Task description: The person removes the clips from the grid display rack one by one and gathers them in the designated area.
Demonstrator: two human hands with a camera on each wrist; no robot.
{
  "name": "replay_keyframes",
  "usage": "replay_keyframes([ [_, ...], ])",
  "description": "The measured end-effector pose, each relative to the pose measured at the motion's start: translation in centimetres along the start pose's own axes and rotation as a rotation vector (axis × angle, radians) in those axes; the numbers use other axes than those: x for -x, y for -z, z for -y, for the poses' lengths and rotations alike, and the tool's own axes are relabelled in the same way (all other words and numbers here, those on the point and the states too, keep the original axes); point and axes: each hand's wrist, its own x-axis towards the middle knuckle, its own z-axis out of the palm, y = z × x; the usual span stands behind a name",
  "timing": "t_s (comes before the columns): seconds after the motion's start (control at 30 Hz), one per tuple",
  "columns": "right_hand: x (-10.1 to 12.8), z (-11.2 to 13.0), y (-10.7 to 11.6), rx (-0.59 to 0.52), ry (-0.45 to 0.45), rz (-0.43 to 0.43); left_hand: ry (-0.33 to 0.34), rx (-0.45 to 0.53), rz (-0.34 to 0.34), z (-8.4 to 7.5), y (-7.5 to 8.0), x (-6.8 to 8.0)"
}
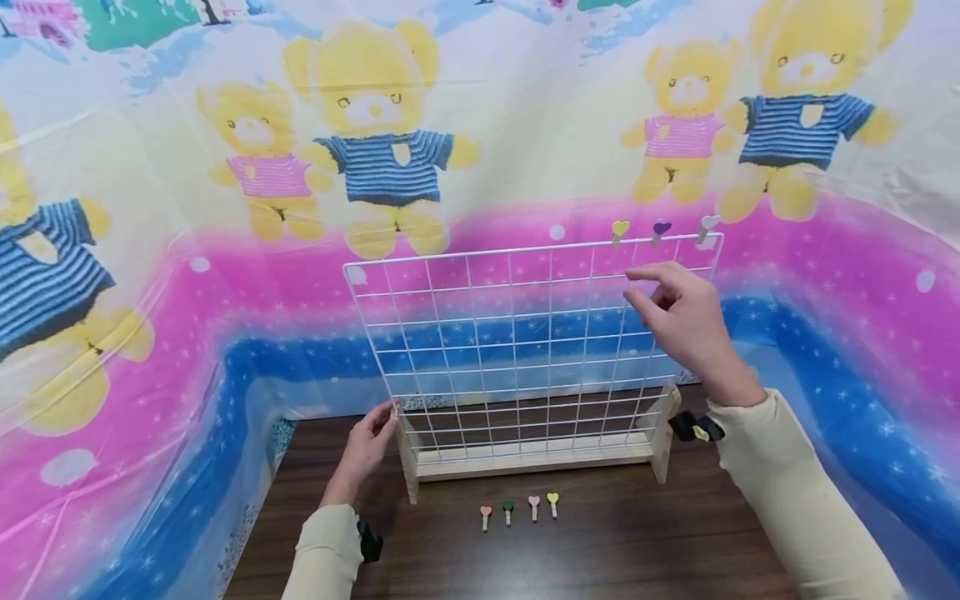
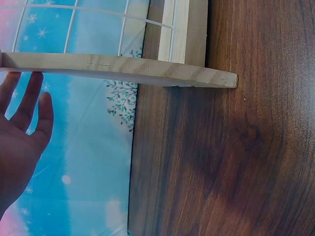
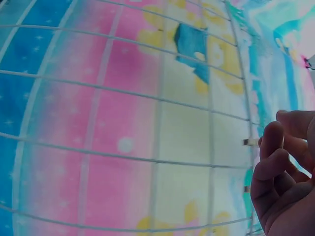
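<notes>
A white wire grid stands upright in a wooden stand. My left hand holds the stand's left side post; its lower fingers reach out fairly straight beside the wood. Before the grid's upper right part hovers my right hand, thumb and forefinger apart, with nothing visible between them. Three heart-topped mini clothespins sit on the top wire: a yellow one, a purple one and a white one. In the right wrist view the right fingers are bent and partly cover the pegs.
In front of the stand, a row of heart-topped clothespins lies on the dark wood table: orange, green, pink and yellow. A bear-printed cloth hangs behind and around the table.
</notes>
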Motion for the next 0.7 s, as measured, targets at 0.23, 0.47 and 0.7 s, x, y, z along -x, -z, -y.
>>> replay_keyframes([
  [0.23,-2.5,1.6,0.6,-0.042,0.028,-0.099,-0.002,0.006,0.003,0.1,0.1,0.0],
  [0.47,-4.5,1.7,0.3,-0.01,0.035,-0.08,-0.003,0.001,-0.003,0.2,0.0,0.1],
  [0.7,-5.5,1.4,-0.4,0.053,-0.018,0.001,-0.005,0.006,-0.001,0.3,0.0,-0.1],
])
